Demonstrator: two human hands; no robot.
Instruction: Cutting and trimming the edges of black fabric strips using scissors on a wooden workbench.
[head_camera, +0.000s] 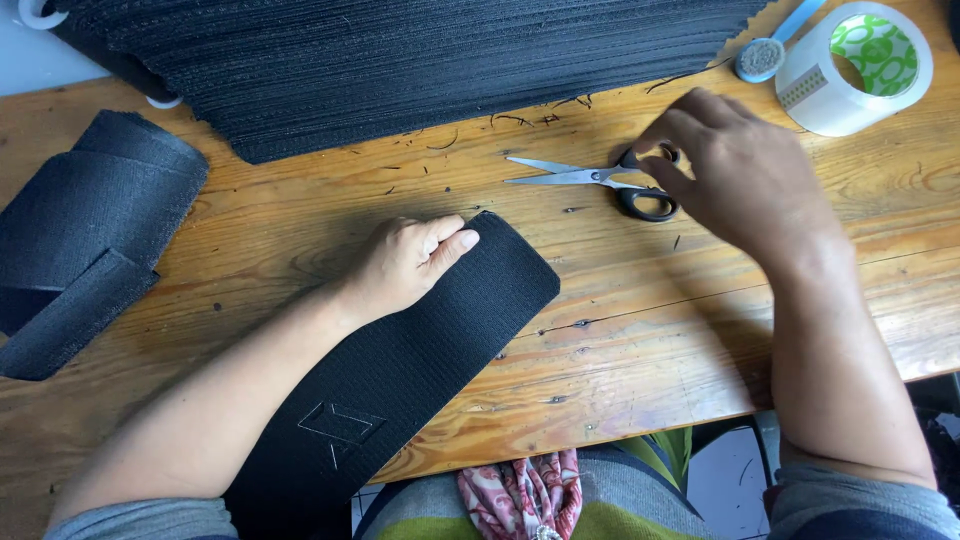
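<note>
- A worn wooden tabletop (620, 330) with knots and dark thread scraps fills the view, the person's lap below its near edge
- The scissors (600, 180) lie on the tabletop, blades parted a little and pointing left, black handles to the right
- The right hand (735, 175) sits at the scissors' handles, fingertips touching the upper loop; its grip is loose and not clasped round anything
- Left of and below the scissors lies a black fabric strip (440, 330), running diagonally off the near edge, its rounded end nearest the blades but apart from them
- The left hand (410, 262) presses flat on that end of the strip, thumb along its edge; the grip lies spread on the cloth, not pinching it
- Above the scissors lies a big stack of black ribbed fabric (400, 70)
- Up and right of the scissors stands a roll of clear tape (860, 70), with a small blue-handled tool (765, 55) just beside it
- Far left of the scissors rests a folded black fabric bundle (85, 235)
</note>
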